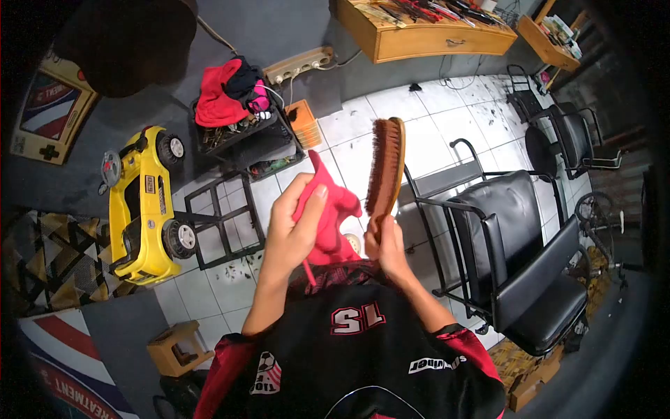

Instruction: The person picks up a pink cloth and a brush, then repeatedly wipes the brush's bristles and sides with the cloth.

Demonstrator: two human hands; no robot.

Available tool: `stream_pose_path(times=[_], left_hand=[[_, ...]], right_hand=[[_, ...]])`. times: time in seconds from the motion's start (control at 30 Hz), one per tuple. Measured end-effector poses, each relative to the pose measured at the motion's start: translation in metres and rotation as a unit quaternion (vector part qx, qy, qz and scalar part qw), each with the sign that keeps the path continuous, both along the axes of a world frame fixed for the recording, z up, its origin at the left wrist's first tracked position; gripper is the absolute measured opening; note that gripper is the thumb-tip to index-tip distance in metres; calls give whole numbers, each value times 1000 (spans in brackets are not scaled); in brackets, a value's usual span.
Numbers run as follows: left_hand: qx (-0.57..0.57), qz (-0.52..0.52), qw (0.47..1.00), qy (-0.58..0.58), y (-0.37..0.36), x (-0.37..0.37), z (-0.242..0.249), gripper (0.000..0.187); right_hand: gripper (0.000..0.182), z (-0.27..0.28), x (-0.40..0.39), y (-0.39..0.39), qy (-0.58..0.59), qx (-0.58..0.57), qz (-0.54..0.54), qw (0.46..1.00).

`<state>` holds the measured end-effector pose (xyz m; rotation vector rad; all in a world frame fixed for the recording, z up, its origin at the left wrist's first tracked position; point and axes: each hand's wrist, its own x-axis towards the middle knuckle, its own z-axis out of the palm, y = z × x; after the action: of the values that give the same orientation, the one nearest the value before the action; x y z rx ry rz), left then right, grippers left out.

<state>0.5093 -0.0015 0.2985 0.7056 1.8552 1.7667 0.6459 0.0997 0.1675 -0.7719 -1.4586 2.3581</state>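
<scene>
My left hand (292, 220) is closed around a pinkish-red cloth (333, 222), thumb on top, and the cloth hangs down in front of my shirt. In my right hand (387, 248) is a brush (386, 171), its handle gripped by my fingers. The brush stands nearly upright, with brown bristles facing left toward the cloth and a wooden back on the right. A small gap separates the cloth from the bristles.
Black chairs (499, 223) stand on the right over white floor tiles (352, 157) with scattered dark hair. To the left are a yellow toy car (143, 209), a black rack (227, 216) and a crate (234, 136) with clothes. A wooden drawer counter (447, 42) holds tools.
</scene>
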Motion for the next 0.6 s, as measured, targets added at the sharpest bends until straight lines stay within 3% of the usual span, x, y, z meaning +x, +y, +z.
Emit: stream_pose_path(times=[0.03,0.07,0.1,0.13,0.17,0.23,0.3,0.47,0.57,0.6], left_hand=[[-1,6,1000,-10,5,0,-3,13],[-11,-11,999,49,10,-2,-8,12],[42,-17,999,7,12,2,-5,12],[94,-24,995,-35,14,5,0,12],[97,-49,991,-79,9,1,3,12],[172,2,980,-100,2,2,19,11],[209,101,962,-143,-4,6,43,10],[221,180,939,-194,-21,-5,34,19],[212,199,925,-245,-22,-1,15,28],[200,188,935,-224,-20,-2,3,29]], right_hand=[[47,7,2,-5,25,35,36,998],[49,5,-3,-10,58,140,48,987],[52,-2,-8,-13,91,244,61,964],[50,-31,-6,-10,85,235,106,962],[49,-49,-7,-4,21,284,149,947],[50,-84,-10,14,-106,373,233,892],[52,-188,16,25,-233,429,316,814],[61,-220,63,26,-411,421,188,787],[60,-214,58,43,-376,386,160,827],[55,-206,53,43,-324,400,101,852]])
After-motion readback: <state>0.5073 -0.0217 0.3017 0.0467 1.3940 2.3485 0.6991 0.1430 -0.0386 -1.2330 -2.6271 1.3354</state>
